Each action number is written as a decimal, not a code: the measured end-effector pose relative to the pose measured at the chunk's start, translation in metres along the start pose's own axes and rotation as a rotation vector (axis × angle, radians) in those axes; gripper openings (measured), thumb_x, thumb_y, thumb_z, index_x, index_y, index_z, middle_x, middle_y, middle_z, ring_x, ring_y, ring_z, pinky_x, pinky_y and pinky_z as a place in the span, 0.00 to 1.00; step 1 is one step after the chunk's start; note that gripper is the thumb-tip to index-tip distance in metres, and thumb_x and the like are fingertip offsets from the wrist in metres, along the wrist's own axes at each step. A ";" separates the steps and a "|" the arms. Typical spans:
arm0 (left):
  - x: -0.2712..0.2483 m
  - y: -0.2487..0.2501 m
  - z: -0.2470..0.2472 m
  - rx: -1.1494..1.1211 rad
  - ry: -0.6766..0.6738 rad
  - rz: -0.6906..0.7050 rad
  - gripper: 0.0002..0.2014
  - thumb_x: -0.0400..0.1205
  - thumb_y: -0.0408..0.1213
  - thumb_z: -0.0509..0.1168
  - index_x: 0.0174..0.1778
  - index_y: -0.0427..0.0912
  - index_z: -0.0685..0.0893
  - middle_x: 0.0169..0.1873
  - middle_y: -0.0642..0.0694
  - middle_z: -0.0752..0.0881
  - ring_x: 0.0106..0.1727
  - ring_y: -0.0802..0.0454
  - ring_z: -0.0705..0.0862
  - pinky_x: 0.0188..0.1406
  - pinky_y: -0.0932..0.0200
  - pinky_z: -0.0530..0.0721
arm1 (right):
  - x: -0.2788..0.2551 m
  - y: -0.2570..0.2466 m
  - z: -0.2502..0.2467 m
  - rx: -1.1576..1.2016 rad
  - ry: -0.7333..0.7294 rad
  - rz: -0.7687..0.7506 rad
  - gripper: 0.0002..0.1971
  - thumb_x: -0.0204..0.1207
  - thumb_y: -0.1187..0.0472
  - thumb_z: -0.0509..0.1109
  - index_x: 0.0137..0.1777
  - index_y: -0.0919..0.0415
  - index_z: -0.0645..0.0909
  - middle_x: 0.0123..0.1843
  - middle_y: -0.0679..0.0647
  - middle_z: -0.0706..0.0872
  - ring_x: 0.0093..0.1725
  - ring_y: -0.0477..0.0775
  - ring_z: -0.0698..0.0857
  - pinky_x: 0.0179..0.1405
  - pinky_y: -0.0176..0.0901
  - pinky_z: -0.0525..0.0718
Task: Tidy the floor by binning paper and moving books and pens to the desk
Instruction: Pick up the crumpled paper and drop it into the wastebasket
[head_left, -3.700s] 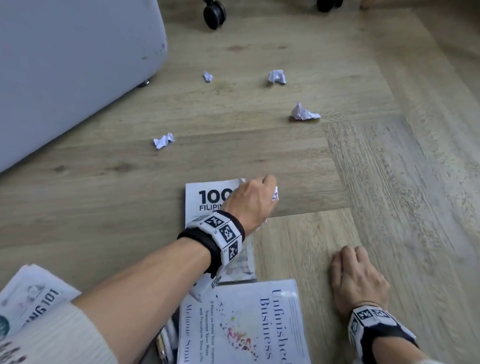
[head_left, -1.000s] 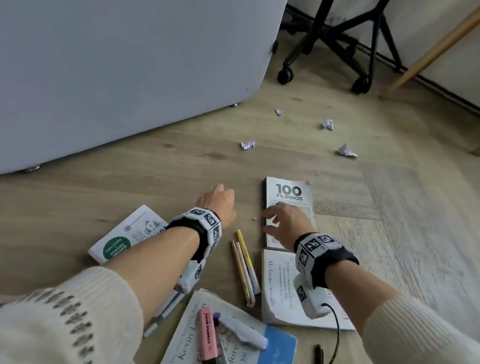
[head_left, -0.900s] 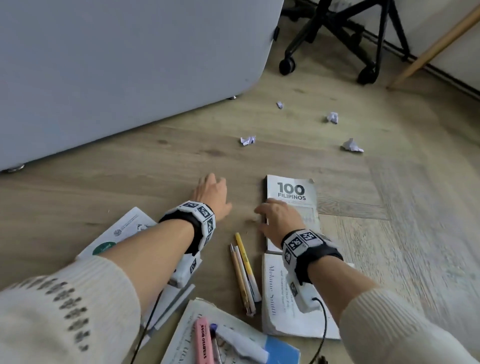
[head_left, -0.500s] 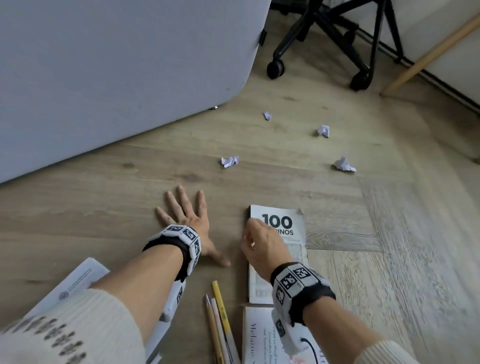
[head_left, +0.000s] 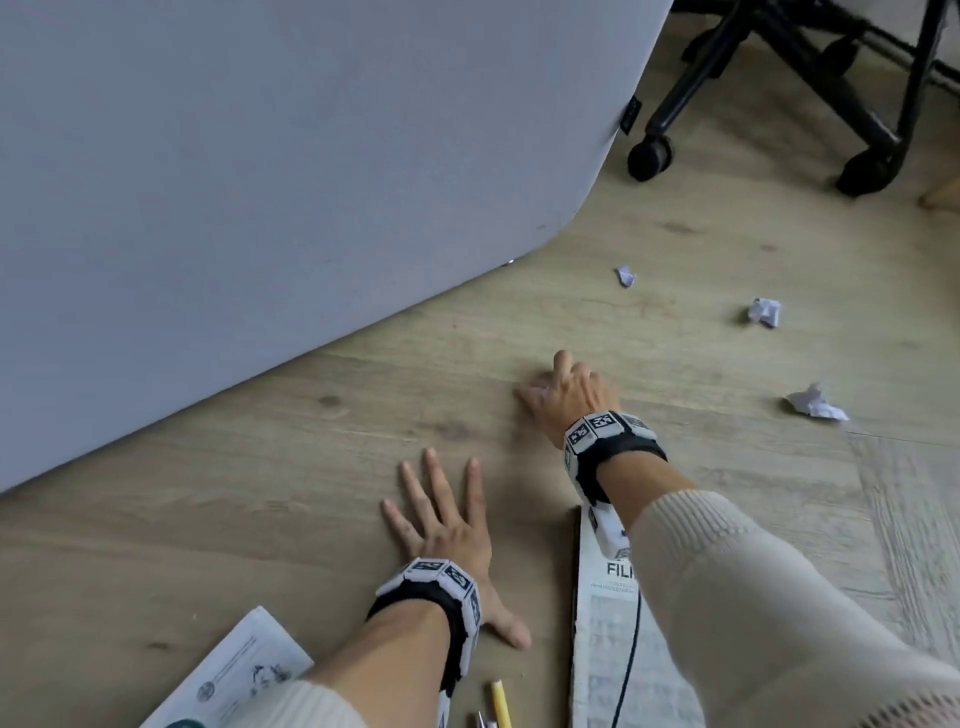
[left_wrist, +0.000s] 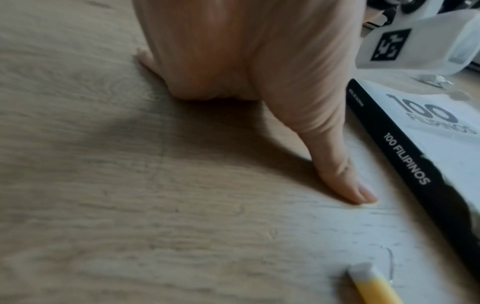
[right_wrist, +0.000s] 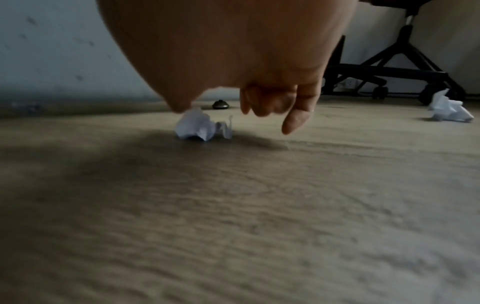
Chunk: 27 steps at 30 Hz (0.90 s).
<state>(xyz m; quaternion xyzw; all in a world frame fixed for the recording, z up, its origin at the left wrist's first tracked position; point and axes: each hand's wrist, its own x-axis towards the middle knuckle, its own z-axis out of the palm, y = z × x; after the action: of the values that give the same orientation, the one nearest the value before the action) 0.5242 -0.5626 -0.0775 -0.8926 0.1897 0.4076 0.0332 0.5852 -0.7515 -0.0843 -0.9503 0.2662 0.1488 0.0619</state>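
Observation:
My right hand (head_left: 550, 382) reaches forward over a small crumpled paper (right_wrist: 198, 127) that lies on the wooden floor. In the right wrist view its thumb tip touches the top of the paper, the index finger (right_wrist: 292, 125) points down beside it without touching, and the other fingers are curled. My left hand (head_left: 441, 519) lies flat on the floor with fingers spread, holding nothing; its thumb (left_wrist: 345, 176) is close to the book "100 Filipinos" (left_wrist: 428, 131) (head_left: 602, 639). A yellow pen (head_left: 501, 704) lies at the bottom edge.
Other paper balls (head_left: 626, 274) (head_left: 764, 312) (head_left: 815, 406) lie further out to the right. A large grey furniture panel (head_left: 260, 182) fills the left. A black wheeled chair base (head_left: 779, 88) stands at the back right. A white booklet (head_left: 244, 675) lies near my left forearm.
My right hand has left the book and moved forward to the paper ball. The left hand stays flat on the floor. The camera has moved forward.

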 end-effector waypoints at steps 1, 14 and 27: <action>0.000 -0.001 -0.001 -0.002 0.001 0.003 0.88 0.40 0.71 0.78 0.72 0.44 0.14 0.63 0.25 0.10 0.65 0.22 0.12 0.68 0.17 0.34 | 0.002 0.002 0.003 0.000 -0.029 -0.031 0.26 0.82 0.40 0.51 0.64 0.63 0.67 0.56 0.65 0.82 0.54 0.67 0.82 0.45 0.53 0.74; -0.003 -0.005 0.001 -0.047 0.038 0.021 0.90 0.36 0.73 0.77 0.72 0.44 0.14 0.65 0.25 0.12 0.66 0.21 0.14 0.68 0.16 0.34 | -0.059 0.108 -0.028 0.602 0.039 0.307 0.10 0.85 0.60 0.53 0.45 0.65 0.68 0.44 0.68 0.85 0.30 0.59 0.83 0.23 0.45 0.85; 0.002 0.005 0.007 0.045 0.077 -0.072 0.91 0.32 0.74 0.75 0.70 0.46 0.12 0.66 0.28 0.11 0.69 0.24 0.14 0.65 0.22 0.27 | -0.013 0.247 -0.018 0.263 0.110 0.599 0.31 0.72 0.37 0.52 0.66 0.61 0.67 0.63 0.72 0.74 0.63 0.73 0.75 0.64 0.63 0.74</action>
<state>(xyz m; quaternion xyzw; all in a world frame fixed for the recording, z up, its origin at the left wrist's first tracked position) 0.5187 -0.5660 -0.0831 -0.9129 0.1679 0.3670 0.0606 0.4500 -0.9585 -0.0722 -0.8203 0.5538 0.0730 0.1230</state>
